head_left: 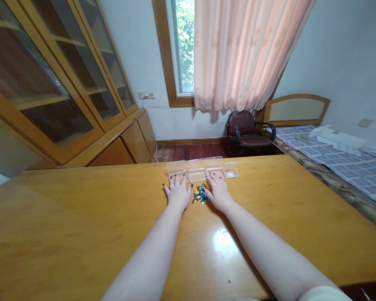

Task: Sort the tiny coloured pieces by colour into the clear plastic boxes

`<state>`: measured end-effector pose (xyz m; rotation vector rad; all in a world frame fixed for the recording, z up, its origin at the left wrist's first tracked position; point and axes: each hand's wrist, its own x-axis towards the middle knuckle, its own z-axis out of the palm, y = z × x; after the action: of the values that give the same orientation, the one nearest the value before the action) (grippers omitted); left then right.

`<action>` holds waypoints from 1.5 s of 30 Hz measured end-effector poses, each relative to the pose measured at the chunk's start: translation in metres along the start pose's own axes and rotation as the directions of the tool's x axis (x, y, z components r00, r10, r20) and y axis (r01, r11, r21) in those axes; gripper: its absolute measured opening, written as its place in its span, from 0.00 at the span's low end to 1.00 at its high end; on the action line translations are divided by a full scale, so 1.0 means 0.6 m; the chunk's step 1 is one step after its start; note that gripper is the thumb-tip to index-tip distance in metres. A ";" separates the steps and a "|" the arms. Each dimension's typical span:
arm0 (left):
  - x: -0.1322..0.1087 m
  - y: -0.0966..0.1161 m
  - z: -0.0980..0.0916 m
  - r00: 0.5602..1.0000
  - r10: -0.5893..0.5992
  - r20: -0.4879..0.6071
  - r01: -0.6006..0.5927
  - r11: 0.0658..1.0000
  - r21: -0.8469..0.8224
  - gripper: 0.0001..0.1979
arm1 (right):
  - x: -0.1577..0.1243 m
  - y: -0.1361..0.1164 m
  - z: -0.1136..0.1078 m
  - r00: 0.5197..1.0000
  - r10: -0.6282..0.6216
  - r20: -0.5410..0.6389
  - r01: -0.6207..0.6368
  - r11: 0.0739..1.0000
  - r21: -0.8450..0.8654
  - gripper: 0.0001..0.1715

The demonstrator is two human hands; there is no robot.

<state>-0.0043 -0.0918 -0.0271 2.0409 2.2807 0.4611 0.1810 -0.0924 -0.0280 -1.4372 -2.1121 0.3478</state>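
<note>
My left hand (177,191) lies flat on the wooden table (81,217), fingers spread, holding nothing. My right hand (218,190) lies flat beside it, fingers stretched out and empty. Between the two hands sits a small pile of blue and yellow pieces (200,195), touching or nearly touching both hands. Just beyond the fingertips stands a row of clear plastic boxes (196,169) with raised lids, and a smaller clear box (230,172) lies at the row's right end.
A dark armchair (247,130) stands behind the table under a pink curtain (241,54). A bed (341,159) with a checked cover runs along the right. Glass-door wooden cabinets (56,83) line the left wall.
</note>
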 end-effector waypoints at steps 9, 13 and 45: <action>0.020 -0.019 0.006 0.995 0.080 0.058 -0.076 0.994 -0.072 0.21 | 0.014 0.014 0.027 0.985 0.105 0.134 -0.074 0.972 -0.222 0.37; 0.015 -0.012 0.000 0.994 0.110 -0.007 -0.110 0.992 -0.069 0.22 | 0.010 0.011 0.028 0.990 0.090 0.106 -0.064 0.971 -0.230 0.36; -0.003 0.023 0.020 0.887 0.445 0.126 -0.434 0.895 -0.104 0.30 | 0.201 -0.034 0.041 0.991 -0.075 0.109 0.115 0.898 -0.425 0.37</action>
<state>0.0121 -0.0902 -0.0355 2.4618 1.6838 0.3873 0.1184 0.0120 -0.0016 -1.5699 -2.4290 -0.1078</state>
